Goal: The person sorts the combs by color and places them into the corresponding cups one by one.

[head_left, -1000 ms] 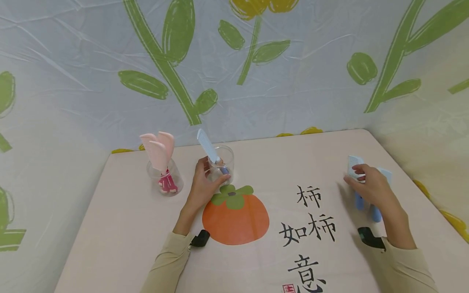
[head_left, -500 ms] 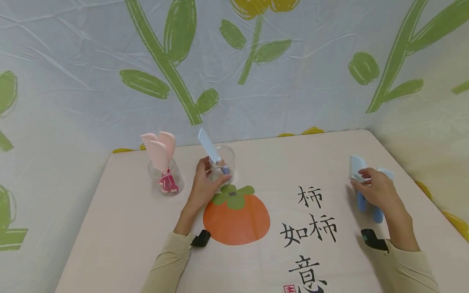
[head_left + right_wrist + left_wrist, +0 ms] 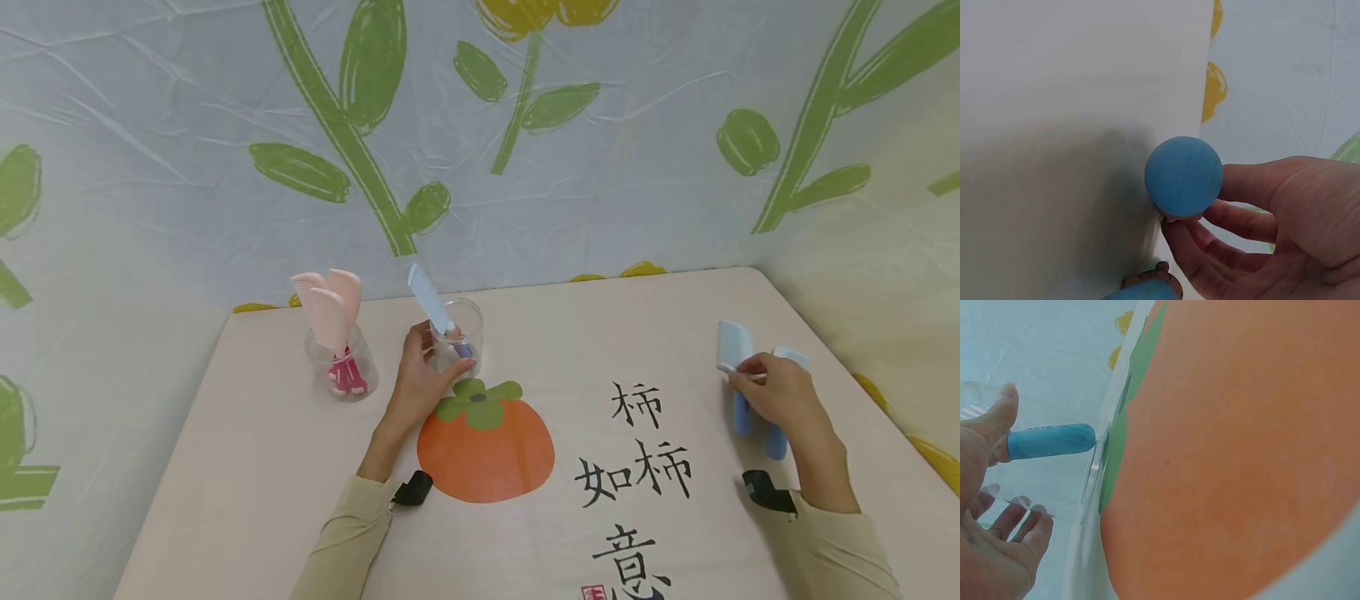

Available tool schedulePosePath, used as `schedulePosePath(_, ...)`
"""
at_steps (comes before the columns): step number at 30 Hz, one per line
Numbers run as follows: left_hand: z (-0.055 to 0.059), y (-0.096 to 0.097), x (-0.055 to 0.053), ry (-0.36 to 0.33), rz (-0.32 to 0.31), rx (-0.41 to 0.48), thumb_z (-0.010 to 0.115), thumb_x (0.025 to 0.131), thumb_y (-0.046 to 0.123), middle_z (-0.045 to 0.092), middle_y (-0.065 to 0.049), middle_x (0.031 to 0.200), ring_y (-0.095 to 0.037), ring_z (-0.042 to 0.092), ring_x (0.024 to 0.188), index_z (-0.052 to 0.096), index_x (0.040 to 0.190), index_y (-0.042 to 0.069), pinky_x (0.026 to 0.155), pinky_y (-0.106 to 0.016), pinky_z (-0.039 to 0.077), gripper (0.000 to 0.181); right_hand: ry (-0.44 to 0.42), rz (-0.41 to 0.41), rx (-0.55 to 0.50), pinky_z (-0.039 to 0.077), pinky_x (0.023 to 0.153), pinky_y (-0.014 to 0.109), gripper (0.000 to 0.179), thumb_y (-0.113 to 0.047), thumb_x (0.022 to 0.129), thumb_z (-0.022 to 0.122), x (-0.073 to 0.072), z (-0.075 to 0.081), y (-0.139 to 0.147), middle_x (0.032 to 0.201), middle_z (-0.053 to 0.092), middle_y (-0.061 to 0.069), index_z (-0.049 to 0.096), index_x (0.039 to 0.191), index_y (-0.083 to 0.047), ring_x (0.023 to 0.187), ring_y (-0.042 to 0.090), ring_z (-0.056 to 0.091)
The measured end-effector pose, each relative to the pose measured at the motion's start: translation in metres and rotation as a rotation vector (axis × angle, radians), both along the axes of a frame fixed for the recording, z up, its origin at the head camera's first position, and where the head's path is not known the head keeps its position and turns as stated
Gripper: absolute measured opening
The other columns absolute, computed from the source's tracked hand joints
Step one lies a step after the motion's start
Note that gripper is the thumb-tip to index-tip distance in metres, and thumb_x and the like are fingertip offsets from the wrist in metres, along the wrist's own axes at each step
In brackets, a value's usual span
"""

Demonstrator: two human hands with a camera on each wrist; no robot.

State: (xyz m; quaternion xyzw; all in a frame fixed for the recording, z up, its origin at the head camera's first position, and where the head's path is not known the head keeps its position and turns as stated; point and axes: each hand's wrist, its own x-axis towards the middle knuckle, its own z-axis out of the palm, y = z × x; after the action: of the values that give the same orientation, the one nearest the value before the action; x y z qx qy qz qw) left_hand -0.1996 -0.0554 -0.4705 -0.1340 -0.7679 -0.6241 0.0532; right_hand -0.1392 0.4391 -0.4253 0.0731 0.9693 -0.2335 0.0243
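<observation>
My left hand (image 3: pixel 420 375) grips a clear cup (image 3: pixel 472 321), thumb on the near side. Inside leans a light-blue comb (image 3: pixel 426 296), teeth end up; its blue handle (image 3: pixel 1054 441) shows through the cup wall in the left wrist view. At the table's right, my right hand (image 3: pixel 780 390) pinches another light-blue comb (image 3: pixel 735 344) below its toothed part. The round blue handle end (image 3: pixel 1184 176) of that comb faces the right wrist camera. A further blue comb (image 3: pixel 777 442) lies beneath the right hand, partly hidden by it.
Left of the held cup stands a second clear cup (image 3: pixel 366 367) with several pink combs (image 3: pixel 330 312) in it. The pale tabletop (image 3: pixel 247 467) bears a printed orange persimmon (image 3: pixel 487 458) and black characters. A patterned cloth (image 3: pixel 585 208) hangs behind the table's far edge.
My right hand has shifted slightly right, its fingers closing on the comb, whose toothed part has turned. The left hand keeps holding the cup in place.
</observation>
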Motion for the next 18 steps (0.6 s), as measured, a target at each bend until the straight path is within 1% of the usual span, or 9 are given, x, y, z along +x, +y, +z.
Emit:
schedulePosePath(5, 0.0003, -0.0002, 0.0004, -0.006, 0.003, -0.002, 0.085, 0.086, 0.015, 0.045, -0.014, 0.139, -0.031, 0.044, 0.125, 0.038, 0.146, 0.003, 0.115, -0.051, 0.039, 0.077, -0.015, -0.026, 0.006, 0.056, 0.062, 0.049, 0.039, -0.017, 0.100, 0.061, -0.0016, 0.0010, 0.0018, 0.110, 0.056, 0.044, 0.052, 0.113, 0.018, 0.091, 0.053, 0.060)
schedulePosePath(10, 0.0010, 0.0011, 0.0010, -0.011, 0.002, 0.019, 0.084, 0.086, 0.010, 0.044, -0.018, 0.139, -0.035, 0.043, 0.125, 0.037, 0.146, 0.000, 0.116, -0.055, 0.037, 0.076, -0.048, -0.057, 0.006, 0.055, 0.070, 0.056, 0.055, -0.021, 0.099, 0.064, -0.0035, 0.0025, 0.0010, 0.117, 0.052, 0.047, 0.043, 0.123, 0.023, 0.098, 0.057, 0.056)
schedulePosePath(13, 0.0020, 0.0028, 0.0007, -0.016, 0.004, 0.031, 0.083, 0.086, 0.003, 0.043, -0.024, 0.140, -0.042, 0.042, 0.126, 0.036, 0.146, -0.005, 0.116, -0.058, 0.035, 0.076, -0.094, -0.074, -0.010, 0.053, 0.075, 0.062, 0.066, -0.024, 0.098, 0.065, -0.0047, 0.0029, 0.0004, 0.122, 0.048, 0.048, 0.035, 0.129, 0.026, 0.102, 0.059, 0.055)
schedulePosePath(15, 0.0026, 0.0038, 0.0002, -0.020, 0.004, 0.036, 0.081, 0.086, 0.000, 0.041, -0.027, 0.141, -0.045, 0.041, 0.127, 0.034, 0.146, -0.008, 0.116, -0.059, 0.034, 0.077, -0.120, -0.080, -0.017, 0.053, 0.076, 0.064, 0.070, -0.026, 0.098, 0.064, -0.0056, 0.0023, 0.0001, 0.123, 0.048, 0.047, 0.031, 0.131, 0.027, 0.102, 0.058, 0.056)
schedulePosePath(18, 0.0029, 0.0045, 0.0000, -0.024, 0.006, 0.038, 0.081, 0.085, -0.001, 0.040, -0.028, 0.141, -0.046, 0.040, 0.127, 0.033, 0.146, -0.009, 0.116, -0.060, 0.034, 0.078, -0.129, -0.075, -0.014, 0.054, 0.074, 0.062, 0.072, -0.026, 0.097, 0.064, -0.0073, 0.0012, 0.0005, 0.122, 0.050, 0.047, 0.030, 0.130, 0.028, 0.098, 0.056, 0.058)
